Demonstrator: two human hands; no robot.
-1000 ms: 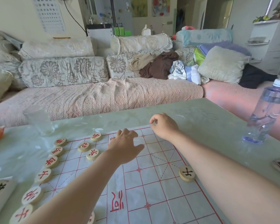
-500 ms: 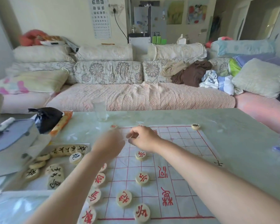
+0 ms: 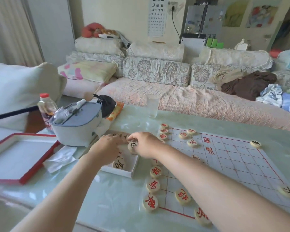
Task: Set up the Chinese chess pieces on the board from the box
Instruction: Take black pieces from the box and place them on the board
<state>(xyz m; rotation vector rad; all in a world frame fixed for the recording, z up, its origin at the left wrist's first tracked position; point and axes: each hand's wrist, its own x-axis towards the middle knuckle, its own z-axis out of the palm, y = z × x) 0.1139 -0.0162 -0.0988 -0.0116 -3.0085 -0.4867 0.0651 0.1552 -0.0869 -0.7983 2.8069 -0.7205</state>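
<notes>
A red-rimmed lid [image 3: 22, 158] lies at the left of the counter [image 3: 107, 201]. Next to it is the white box [image 3: 119, 172] with loose pieces [image 3: 119, 164] inside. The left hand [image 3: 107, 146] reaches into its far end; I cannot tell whether it grips anything. The right hand [image 3: 146, 144] pinches a black piece [image 3: 133, 145] over the box. Red pieces [image 3: 155, 171] line the left edge of the board [image 3: 233, 164].

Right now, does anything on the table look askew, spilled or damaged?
Nothing spilled or broken. The one untidy thing is a crumpled white sheet lying loose between the red-rimmed lid and the box, where the right hand pinches a black-lettered piece.
</notes>
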